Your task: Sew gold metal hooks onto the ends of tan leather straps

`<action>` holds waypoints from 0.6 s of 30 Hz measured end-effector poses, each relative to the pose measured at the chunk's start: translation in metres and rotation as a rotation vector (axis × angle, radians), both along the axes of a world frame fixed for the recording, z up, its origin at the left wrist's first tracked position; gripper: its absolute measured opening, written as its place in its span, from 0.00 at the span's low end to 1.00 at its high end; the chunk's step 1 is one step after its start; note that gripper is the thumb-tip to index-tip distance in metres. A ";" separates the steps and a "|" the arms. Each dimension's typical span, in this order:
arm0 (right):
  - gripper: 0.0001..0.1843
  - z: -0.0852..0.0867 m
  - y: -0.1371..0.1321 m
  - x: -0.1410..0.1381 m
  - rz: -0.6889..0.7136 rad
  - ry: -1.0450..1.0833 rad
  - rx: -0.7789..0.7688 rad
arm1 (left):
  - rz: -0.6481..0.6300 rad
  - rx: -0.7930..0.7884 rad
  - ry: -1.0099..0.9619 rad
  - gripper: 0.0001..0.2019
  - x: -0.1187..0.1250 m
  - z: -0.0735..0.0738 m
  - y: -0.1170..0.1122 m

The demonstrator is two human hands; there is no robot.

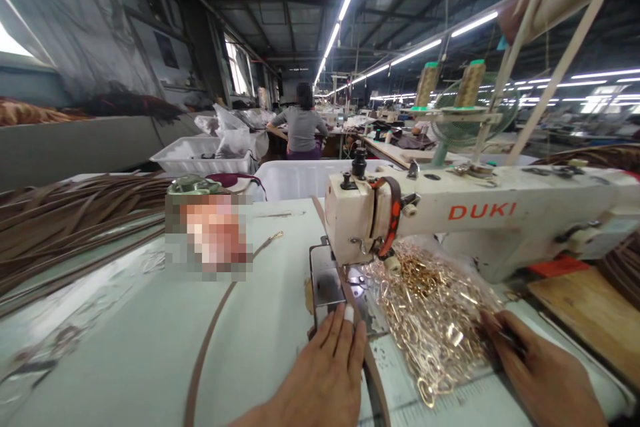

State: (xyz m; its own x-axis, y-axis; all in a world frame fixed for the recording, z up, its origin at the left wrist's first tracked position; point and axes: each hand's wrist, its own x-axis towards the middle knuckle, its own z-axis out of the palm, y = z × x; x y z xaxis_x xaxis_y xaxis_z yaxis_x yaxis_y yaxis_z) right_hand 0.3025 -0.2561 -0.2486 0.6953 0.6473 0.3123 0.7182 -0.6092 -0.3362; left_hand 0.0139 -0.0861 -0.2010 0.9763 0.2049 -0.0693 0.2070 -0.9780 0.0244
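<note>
My left hand (333, 353) lies flat with fingers stretched forward, a white wrap on one fingertip. It presses on a brown strap (374, 377) that runs under the needle area of a white sewing machine (353, 220). At the right, my right hand (543, 363) is closed in a pinch, and something dark shows between its fingers, too unclear to name. Its fingertips are beside a clear plastic bag's heap of gold metal clasps (435, 320). Another brown strap (213, 327) curves across the table on the left, with a gold clasp (275, 236) at its far end.
Many brown straps (85, 213) are piled along the left. White plastic bins (200, 159) stand beyond the table (270, 320). A person in grey (301, 130) sits further back. Thread cones (470, 85) and a green fan (450, 120) rise behind the machine. A wooden board (590, 313) lies right.
</note>
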 end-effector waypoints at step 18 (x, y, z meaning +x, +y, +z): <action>0.33 -0.009 -0.004 0.013 -0.031 -0.070 0.001 | -0.031 0.061 -0.060 0.24 -0.001 -0.013 0.003</action>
